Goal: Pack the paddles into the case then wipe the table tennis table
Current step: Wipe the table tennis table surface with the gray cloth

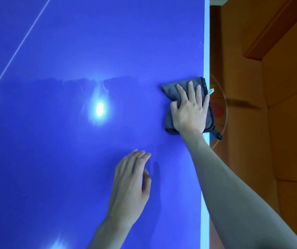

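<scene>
The wiping half of the job looks to be in hand — neither paddles nor case show anywhere, so whether the packing is finished cannot be told from here. The right hand lies flat on a folded grey cloth, its fingers straight and spread, pressing the cloth down rather than gripping it, right at the far-right side of the blue tabletop, touching the white edge line. A dark corner of the cloth hangs over the edge. The left hand rests open on the tabletop nearer the person, fingers straight and close together, holding nothing. The surface is glossy, throwing back a bright lamp reflection; a darker, wet-looking band with a ragged upper border runs across it level with the cloth, which I take to be the part already wiped. A thin white stripe crosses the upper left. Next, probably, a firm even stroke back from the edge across the paler area beyond the band — keeping the palm flat so the cloth does not bunch or slip off the side
</scene>
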Tool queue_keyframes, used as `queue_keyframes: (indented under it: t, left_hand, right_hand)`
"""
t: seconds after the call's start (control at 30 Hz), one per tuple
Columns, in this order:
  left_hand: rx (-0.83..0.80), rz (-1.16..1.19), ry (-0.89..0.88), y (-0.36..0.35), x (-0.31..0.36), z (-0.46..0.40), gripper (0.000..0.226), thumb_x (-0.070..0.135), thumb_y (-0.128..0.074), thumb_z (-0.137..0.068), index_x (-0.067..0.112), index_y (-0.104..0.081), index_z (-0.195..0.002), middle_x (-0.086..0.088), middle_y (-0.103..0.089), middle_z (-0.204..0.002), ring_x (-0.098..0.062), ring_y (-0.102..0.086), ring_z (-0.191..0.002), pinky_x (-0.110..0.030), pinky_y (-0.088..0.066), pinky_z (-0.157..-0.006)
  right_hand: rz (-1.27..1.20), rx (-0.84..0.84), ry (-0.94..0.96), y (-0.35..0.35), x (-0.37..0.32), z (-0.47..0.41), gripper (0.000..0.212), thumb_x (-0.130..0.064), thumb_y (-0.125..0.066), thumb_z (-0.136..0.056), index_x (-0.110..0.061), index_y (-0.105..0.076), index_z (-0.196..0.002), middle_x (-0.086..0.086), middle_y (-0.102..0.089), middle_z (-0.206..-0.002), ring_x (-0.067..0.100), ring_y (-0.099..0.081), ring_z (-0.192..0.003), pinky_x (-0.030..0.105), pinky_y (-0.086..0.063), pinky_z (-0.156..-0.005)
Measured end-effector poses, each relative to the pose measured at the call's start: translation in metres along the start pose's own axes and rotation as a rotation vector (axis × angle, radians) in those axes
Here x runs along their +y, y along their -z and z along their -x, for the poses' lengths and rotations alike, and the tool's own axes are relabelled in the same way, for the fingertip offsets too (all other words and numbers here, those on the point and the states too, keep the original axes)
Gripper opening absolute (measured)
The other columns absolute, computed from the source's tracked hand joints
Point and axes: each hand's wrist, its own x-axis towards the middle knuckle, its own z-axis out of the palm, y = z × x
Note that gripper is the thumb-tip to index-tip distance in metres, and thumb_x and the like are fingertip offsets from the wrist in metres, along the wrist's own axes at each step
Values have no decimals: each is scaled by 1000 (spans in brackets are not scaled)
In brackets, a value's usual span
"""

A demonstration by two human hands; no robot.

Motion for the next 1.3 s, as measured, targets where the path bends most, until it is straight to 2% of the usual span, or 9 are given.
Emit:
queue_keyframes:
  t: [0.1,0.27,0.47,0.67,0.77,1.0,1.1,1.2,1.3]
  left_hand:
    - [3,-10,-5,4,1,8,48,8,-61,-94,20,-54,-140,7,-55,-141,-14,-43,-144,-31,-34,-116]
    - [-11,-17,4,14,1,40,45,10,-61,-95,22,-56,-138,8,-56,-140,-13,-43,-143,-25,-30,-116]
    - [-18,-28,-53,26,0,93,44,8,-66,-92,23,-58,-133,7,-58,-134,-14,-47,-138,-29,-37,-110]
    - [-20,-3,-79,40,1,160,38,11,-64,-95,23,-60,-132,7,-58,-134,-13,-48,-136,-31,-39,-109]
    - [-15,16,-109,47,0,204,36,10,-64,-95,22,-61,-129,6,-60,-132,-15,-50,-133,-33,-42,-106]
    - [-50,38,-88,77,-16,324,27,13,-59,-99,22,-63,-124,7,-60,-127,-17,-53,-123,-36,-44,-100]
    - [-47,55,-30,84,-19,369,26,12,-59,-98,20,-64,-122,6,-61,-124,-18,-54,-121,-38,-46,-97]
    - [-69,73,-21,87,-10,411,25,12,-59,-99,20,-64,-122,8,-61,-124,-17,-54,-120,-38,-46,-97]
    - [-116,76,-50,89,4,438,24,14,-58,-100,23,-63,-121,11,-60,-124,-14,-54,-120,-35,-44,-98]
  right_hand:
    - [-34,13,39,2,4,1,69,-44,-24,-92,-27,-44,-156,7,-31,-168,32,-19,-157,53,-6,-128]
    - [-68,-5,87,10,17,47,60,-33,-45,-95,-24,-47,-154,9,-33,-167,32,-21,-157,52,-9,-129]
    - [-114,10,81,28,23,161,60,-29,-43,-90,-23,-53,-149,6,-39,-164,31,-26,-156,49,-11,-129]
    - [-159,5,45,43,26,291,60,-16,-54,-86,-22,-56,-146,4,-41,-163,30,-28,-155,49,-13,-129]
    - [-203,-20,29,53,26,357,60,-14,-47,-86,-21,-57,-145,3,-39,-164,29,-25,-156,47,-12,-130]
    - [-296,-118,-3,75,30,500,70,11,-53,-82,-18,-56,-146,1,-32,-167,26,-12,-159,43,-2,-130]
    - [-279,-183,-15,86,33,556,77,16,-49,-78,-17,-55,-147,2,-29,-168,27,-9,-160,47,-5,-130]
    - [-290,-210,-11,99,40,609,83,20,-50,-70,-16,-58,-145,5,-32,-167,32,-14,-159,53,-13,-128]
    - [-244,-233,65,116,52,664,85,24,-53,-67,-15,-62,-142,8,-38,-163,35,-22,-156,47,-24,-124]
